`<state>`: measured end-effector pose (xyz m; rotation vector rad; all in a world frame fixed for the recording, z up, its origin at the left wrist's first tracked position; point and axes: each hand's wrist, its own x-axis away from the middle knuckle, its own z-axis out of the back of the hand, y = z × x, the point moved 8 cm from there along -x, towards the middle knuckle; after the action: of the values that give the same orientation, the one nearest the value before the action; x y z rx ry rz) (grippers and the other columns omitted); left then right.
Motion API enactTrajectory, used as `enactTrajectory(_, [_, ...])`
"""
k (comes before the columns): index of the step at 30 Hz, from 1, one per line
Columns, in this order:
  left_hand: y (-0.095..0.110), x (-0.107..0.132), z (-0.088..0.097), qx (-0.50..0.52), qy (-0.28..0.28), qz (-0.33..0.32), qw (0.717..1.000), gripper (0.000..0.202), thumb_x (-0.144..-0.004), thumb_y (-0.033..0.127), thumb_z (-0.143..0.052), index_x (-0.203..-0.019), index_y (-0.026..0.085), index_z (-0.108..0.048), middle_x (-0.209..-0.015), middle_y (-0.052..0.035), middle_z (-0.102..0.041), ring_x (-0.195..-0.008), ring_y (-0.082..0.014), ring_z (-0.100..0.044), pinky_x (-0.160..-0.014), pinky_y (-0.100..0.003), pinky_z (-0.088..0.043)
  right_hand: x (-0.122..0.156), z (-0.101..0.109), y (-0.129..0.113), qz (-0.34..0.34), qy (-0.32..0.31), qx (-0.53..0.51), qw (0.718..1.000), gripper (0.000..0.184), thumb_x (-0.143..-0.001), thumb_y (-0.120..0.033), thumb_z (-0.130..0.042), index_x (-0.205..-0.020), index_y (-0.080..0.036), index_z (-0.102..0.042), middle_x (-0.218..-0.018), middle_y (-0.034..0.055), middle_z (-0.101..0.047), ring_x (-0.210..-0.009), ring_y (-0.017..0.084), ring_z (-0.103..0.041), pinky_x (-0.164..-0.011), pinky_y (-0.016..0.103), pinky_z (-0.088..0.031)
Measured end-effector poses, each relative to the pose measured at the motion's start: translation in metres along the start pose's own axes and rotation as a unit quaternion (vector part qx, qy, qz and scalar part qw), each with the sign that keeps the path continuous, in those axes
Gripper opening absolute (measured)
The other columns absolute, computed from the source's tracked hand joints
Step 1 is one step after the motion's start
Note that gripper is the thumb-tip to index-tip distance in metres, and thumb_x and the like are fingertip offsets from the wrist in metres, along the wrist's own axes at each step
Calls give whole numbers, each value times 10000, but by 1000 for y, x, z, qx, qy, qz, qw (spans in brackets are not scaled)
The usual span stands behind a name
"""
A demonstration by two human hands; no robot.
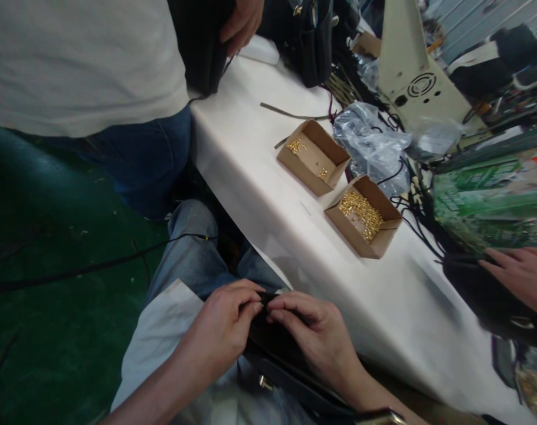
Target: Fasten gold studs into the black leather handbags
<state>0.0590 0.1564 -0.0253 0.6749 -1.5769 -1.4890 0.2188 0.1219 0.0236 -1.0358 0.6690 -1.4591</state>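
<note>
A black bag (290, 381) with a small gold-coloured metal fitting (265, 382) lies across my lap. My left hand (226, 319) is closed, with thumb and forefinger pinching the bag's upper edge. Close beside it my right hand (319, 333) pinches the same edge, its fingertips almost meeting the left ones. Whether a small part sits between the fingertips is too dark to tell. On the white-covered table (268, 177) stand two open cardboard boxes. The nearer box (377, 248) holds many small gold-coloured metal pieces (361, 215); the farther box (310, 174) has fewer.
At the upper left a co-worker in a white shirt (82, 65) stands by the table, a hand (244, 26) on a black bag. Another person's hand (523, 274) rests on a dark bag at right. Clear plastic (370, 141), black cords and a beige machine (410, 77) lie beyond the boxes.
</note>
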Motion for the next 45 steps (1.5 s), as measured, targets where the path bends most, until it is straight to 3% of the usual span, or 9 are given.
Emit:
enactTrajectory(5, [1, 1, -1, 8, -13, -7, 1000, 319, -1052, 159, -562, -906, 241, -834, -1183, -33, -825, -1144, -195, -760, -1009, -295, -550, 1, -3, 7, -38, 3, 6, 999, 117, -1060, -235, -722, -1078, -274, -830, -896, -38, -823, -801, 121, -781, -779, 196, -589])
enactTrajectory(13, [4, 2, -2, 25, -25, -13, 999, 320, -1070, 130, -525, -915, 228, -787, -1161, -31, -797, -1122, -188, -742, -1015, -296, -529, -2, -10, -12, 72, -1, 84, 994, 153, -1092, -174, -685, -997, -251, -777, -962, -1, -756, -911, 141, -719, -845, 239, -546])
enactTrajectory(24, [4, 7, -2, 51, -34, -20, 998, 285, -1094, 143, -513, -919, 231, -719, -1140, -30, -755, -1112, -190, -702, -1010, -296, -497, 0, -14, -9, 62, 5, 92, 994, 164, -1078, -164, -694, -970, -257, -775, -1018, 12, -703, -971, 159, -693, -871, 251, -532])
enactTrajectory(30, [5, 10, 2, 36, -29, -21, 999, 267, -1087, 131, -505, -908, 232, -675, -1182, -29, -750, -1132, -205, -698, -1023, -337, -486, -1, -14, -14, 69, 23, 68, 995, 101, -1056, -164, -709, -1021, -247, -755, -1155, 51, -776, -1082, 194, -756, -982, 283, -587])
enactTrajectory(32, [4, 12, 2, 32, -30, -19, 999, 254, -1075, 123, -521, -912, 232, -683, -1187, -30, -749, -1139, -212, -694, -1032, -347, -486, -1, -14, -13, 62, 0, 62, 996, 97, -1058, -166, -714, -1098, -249, -743, -1154, 48, -795, -1060, 189, -777, -973, 281, -609])
enactTrajectory(37, [3, 21, 2, 37, -47, -9, 998, 270, -1053, 102, -527, -977, 237, -748, -1316, -45, -749, -1229, -226, -679, -1091, -360, -476, -1, -21, -22, 118, -113, 121, 979, 327, -1087, -110, -634, -1365, -265, -713, -1300, 61, -779, -1199, 180, -758, -1065, 279, -593])
enactTrajectory(40, [3, 26, 2, 32, -55, -11, 998, 305, -1051, 95, -520, -1012, 244, -784, -1377, -42, -751, -1277, -225, -674, -1126, -374, -472, 0, -24, -25, 133, -152, 151, 968, 311, -1090, -104, -629, -1337, -278, -701, -1315, 38, -783, -1229, 173, -746, -1077, 271, -577])
enactTrajectory(45, [-1, 34, 5, -48, -8, -3, 999, 291, -1020, 80, -578, -931, 230, -811, -1357, -49, -789, -1344, -280, -660, -1202, -493, -443, -2, -30, -26, 124, -204, 222, 945, 205, -1099, -159, -637, -1272, -263, -674, -1235, 31, -796, -1123, 202, -763, -976, 310, -588])
